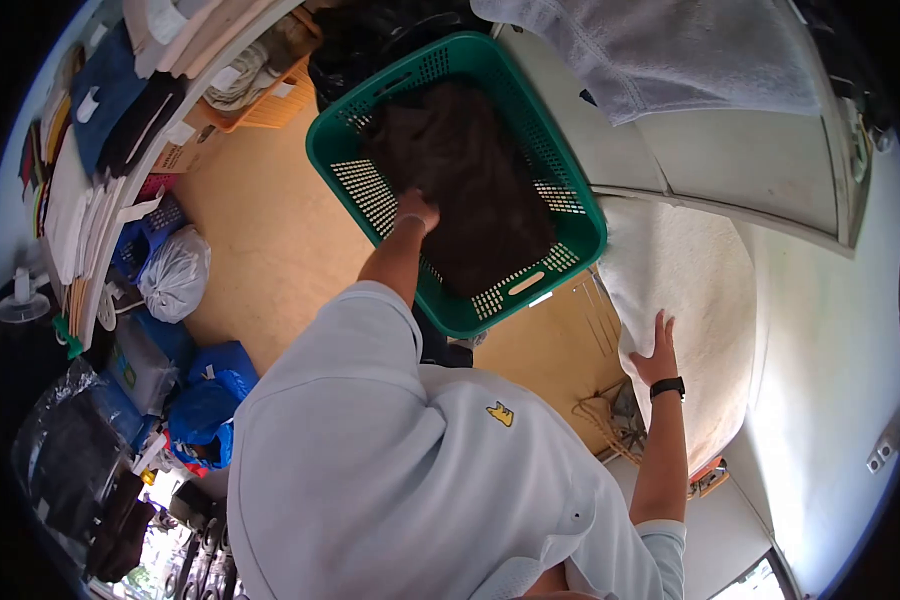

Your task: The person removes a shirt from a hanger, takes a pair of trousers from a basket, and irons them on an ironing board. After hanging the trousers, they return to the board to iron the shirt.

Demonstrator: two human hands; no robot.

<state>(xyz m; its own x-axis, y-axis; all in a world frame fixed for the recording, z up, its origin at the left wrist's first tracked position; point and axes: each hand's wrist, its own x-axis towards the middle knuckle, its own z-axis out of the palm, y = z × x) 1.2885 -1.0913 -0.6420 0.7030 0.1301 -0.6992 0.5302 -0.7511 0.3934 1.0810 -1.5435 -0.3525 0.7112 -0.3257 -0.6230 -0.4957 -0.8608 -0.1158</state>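
My left hand (417, 210) reaches into a green plastic laundry basket (582, 190). Its fingers are curled closed at the near left edge of a dark brown cloth (480, 190). This cloth lies in the basket and covers much of its bottom. On the right, my right hand (657, 357) rests with fingers stretched out on the pale cover of an ironing board (695, 290). Nothing is held in it, and a black watch (667, 387) is on that wrist.
Folded clothes (75, 190) are stacked on a shelf at the left. Below it are a tied white plastic bag (177, 273) and blue bags (210, 400). A grey towel (660, 55) hangs at the upper right. A black bag (380, 35) sits beyond the basket.
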